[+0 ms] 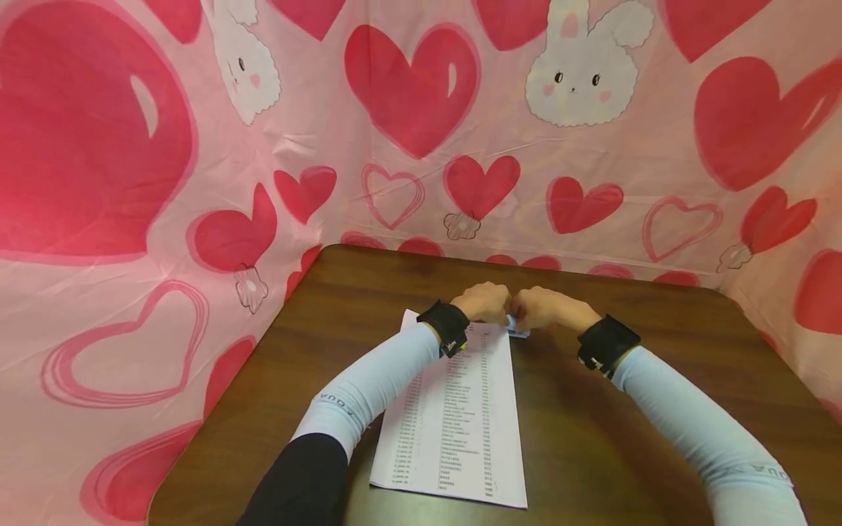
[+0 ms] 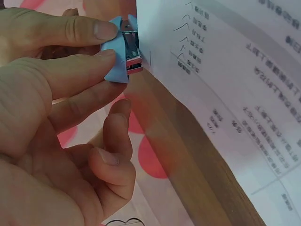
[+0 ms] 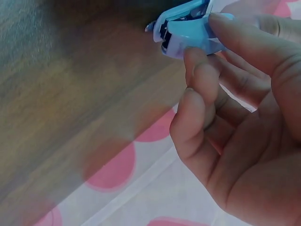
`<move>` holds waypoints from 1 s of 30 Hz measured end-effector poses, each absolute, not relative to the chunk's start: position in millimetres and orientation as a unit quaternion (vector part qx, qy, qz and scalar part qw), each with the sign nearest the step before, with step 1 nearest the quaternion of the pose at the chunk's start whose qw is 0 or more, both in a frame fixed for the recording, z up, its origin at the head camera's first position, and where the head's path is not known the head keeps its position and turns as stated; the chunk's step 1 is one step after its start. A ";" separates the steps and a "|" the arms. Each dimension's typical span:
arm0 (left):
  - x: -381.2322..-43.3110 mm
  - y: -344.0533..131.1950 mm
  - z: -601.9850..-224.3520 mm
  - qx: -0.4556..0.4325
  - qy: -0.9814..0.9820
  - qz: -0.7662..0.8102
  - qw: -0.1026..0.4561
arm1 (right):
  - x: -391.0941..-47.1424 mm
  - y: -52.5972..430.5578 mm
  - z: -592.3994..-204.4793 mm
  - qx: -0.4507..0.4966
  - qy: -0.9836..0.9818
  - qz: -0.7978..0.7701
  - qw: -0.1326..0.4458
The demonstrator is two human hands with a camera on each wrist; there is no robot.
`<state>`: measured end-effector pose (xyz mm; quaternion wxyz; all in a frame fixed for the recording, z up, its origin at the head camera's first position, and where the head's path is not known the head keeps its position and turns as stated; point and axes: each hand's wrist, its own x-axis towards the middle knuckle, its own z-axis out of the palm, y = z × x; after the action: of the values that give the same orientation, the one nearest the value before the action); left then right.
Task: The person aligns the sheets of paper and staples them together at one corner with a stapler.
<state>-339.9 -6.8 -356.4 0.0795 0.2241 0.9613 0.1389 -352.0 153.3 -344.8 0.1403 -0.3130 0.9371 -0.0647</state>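
A small light-blue stapler (image 1: 518, 330) is at the upper right corner of the printed paper sheets (image 1: 454, 446). My left hand (image 1: 484, 301) pinches it, with the thumb on its blue body (image 2: 117, 52) in the left wrist view. From the other side my right hand (image 1: 542, 307) also pinches the stapler (image 3: 195, 35) between thumb and fingers. Its two halves stand apart there. In the left wrist view, metal and a red part show inside, and the paper (image 2: 225, 70) is close beside it. The head view hides most of the stapler behind the hands.
The sheets lie on a brown wooden table (image 1: 625, 453) with rounded corners. Pink cloth (image 1: 408, 175) printed with hearts and rabbits hangs behind and beside the table. My left forearm sleeve (image 1: 375, 372) passes over the paper's left part.
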 end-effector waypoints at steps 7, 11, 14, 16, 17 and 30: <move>-342.5 1.0 -350.8 0.228 0.960 0.150 0.063 | -351.8 161.9 -332.7 -0.304 0.941 -0.061 0.137; -342.0 6.8 -347.7 0.231 0.960 0.148 0.053 | -354.1 168.9 -330.2 -0.312 0.939 -0.058 0.135; -341.9 11.1 -347.6 0.233 0.959 0.150 0.055 | -354.5 174.5 -329.9 -0.316 0.938 -0.060 0.132; -341.6 13.9 -348.5 0.233 0.958 0.156 0.057 | -354.2 178.4 -330.1 -0.315 0.938 -0.062 0.132; -341.5 15.2 -349.2 0.233 0.958 0.159 0.058 | -353.6 180.1 -330.2 -0.314 0.938 -0.063 0.133; -341.4 24.1 -365.0 0.229 0.958 0.163 0.057 | -352.3 190.6 -345.9 -0.287 0.942 -0.090 0.148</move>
<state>-341.4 24.1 -365.0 0.0568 0.2288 0.9580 0.1630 -352.3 190.6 -345.9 0.1479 -0.2870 0.9422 -0.0898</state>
